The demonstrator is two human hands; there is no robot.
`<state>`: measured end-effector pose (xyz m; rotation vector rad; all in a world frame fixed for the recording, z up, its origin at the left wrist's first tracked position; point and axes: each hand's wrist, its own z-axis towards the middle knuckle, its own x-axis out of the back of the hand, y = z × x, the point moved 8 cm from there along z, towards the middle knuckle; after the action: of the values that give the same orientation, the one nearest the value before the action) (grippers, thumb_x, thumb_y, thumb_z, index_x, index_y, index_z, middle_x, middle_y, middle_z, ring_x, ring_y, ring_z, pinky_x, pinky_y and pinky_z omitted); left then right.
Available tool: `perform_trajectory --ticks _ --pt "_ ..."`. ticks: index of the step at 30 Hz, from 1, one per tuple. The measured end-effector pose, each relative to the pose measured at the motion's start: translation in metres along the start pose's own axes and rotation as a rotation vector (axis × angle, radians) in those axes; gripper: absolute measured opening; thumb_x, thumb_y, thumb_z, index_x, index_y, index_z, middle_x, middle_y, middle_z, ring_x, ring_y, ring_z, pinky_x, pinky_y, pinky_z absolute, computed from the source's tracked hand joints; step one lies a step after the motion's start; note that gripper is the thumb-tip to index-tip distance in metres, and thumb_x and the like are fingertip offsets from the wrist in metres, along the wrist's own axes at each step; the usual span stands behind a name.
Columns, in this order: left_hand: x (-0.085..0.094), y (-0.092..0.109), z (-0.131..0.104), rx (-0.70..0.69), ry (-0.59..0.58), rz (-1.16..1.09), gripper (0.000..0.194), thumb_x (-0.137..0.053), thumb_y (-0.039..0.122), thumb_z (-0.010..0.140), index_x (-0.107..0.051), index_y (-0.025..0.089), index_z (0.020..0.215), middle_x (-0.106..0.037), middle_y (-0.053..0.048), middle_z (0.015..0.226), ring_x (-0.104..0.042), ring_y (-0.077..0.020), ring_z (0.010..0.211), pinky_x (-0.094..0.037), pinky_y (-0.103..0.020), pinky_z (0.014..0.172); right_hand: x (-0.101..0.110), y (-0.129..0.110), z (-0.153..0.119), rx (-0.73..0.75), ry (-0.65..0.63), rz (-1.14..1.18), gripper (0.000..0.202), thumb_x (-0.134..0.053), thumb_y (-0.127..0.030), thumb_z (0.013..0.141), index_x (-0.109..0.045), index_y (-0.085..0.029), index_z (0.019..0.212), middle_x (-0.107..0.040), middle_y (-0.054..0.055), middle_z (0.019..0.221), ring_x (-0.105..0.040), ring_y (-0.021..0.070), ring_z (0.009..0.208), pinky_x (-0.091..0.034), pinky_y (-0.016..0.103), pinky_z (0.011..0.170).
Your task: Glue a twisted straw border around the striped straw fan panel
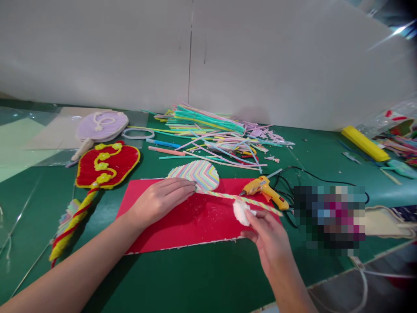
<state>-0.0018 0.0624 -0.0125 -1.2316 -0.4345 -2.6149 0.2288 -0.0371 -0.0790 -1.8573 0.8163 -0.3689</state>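
Note:
A round fan (203, 174) with pastel zigzag stripes lies on a red sheet (195, 221). Its twisted pastel handle (241, 198) runs off to the right, past the sheet's edge. My left hand (166, 200) rests over the fan's lower left edge, fingers together, fingertips pressing where the handle joins; the thumb is hidden. Just below the handle, my right hand (269, 234) pinches a fluffy white wad (241, 213) between thumb and fingers. A yellow hot glue gun (263, 189) lies beyond the handle, its nozzle pointing left.
Left of the sheet lie a red and yellow fan (109, 167) and a lilac fan (102, 126). Pastel pipe cleaners (205, 121) are heaped near the grey wall. Black cable (312, 173) trails right of the glue gun. A yellow bar (365, 143) sits at far right.

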Motion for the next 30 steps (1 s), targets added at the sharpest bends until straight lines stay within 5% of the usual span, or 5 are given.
perform_trajectory --ticks 7,14,18,23,30 --pt "-0.001 0.000 0.000 0.006 -0.026 -0.030 0.026 -0.048 0.013 0.093 -0.058 0.016 0.117 -0.066 -0.010 0.115 -0.061 -0.0187 0.109 -0.052 -0.033 0.094 0.064 -0.067 0.029 0.386 0.269 -0.088 0.042 -0.087 -0.036 0.049 -0.063 -0.015 0.077 -0.064 -0.001 0.064 -0.051 0.0063 0.043 -0.040 0.015 0.033" --pt "0.005 -0.002 0.000 0.049 0.031 -0.015 0.024 -0.050 0.013 0.092 -0.059 0.016 0.114 -0.067 -0.010 0.112 -0.063 -0.0171 0.105 -0.052 -0.032 0.092 0.048 -0.137 0.098 0.548 0.121 -0.081 0.037 -0.085 -0.038 0.052 -0.065 -0.017 0.075 -0.064 -0.001 0.071 -0.062 0.0119 0.063 -0.059 0.028 0.065" --pt "0.008 -0.005 0.001 0.087 0.087 -0.023 0.022 -0.053 0.011 0.090 -0.059 0.015 0.111 -0.068 -0.008 0.107 -0.063 -0.0169 0.103 -0.054 -0.032 0.091 0.046 -0.161 0.136 0.615 0.171 -0.364 0.049 -0.080 -0.039 0.058 -0.066 -0.019 0.100 -0.067 0.005 0.089 -0.067 0.0212 0.073 -0.058 0.043 0.073" --pt "0.010 -0.009 0.002 0.132 0.139 -0.001 0.023 -0.055 0.012 0.089 -0.059 0.016 0.112 -0.069 -0.007 0.104 -0.064 -0.0161 0.101 -0.054 -0.031 0.090 0.030 -0.139 0.124 0.736 0.032 -0.972 0.036 -0.061 -0.050 0.073 -0.071 -0.022 0.093 -0.070 0.007 0.087 -0.066 0.0226 0.076 -0.054 0.039 0.074" --pt "0.005 -0.003 0.005 0.073 0.057 0.017 0.023 -0.049 0.013 0.093 -0.058 0.016 0.114 -0.068 -0.010 0.110 -0.062 -0.0174 0.105 -0.053 -0.033 0.091 0.038 -0.085 0.099 0.696 -0.144 -1.178 0.046 -0.056 -0.059 0.074 -0.068 -0.018 0.092 -0.065 0.009 0.093 -0.064 0.0243 0.082 -0.050 0.036 0.071"
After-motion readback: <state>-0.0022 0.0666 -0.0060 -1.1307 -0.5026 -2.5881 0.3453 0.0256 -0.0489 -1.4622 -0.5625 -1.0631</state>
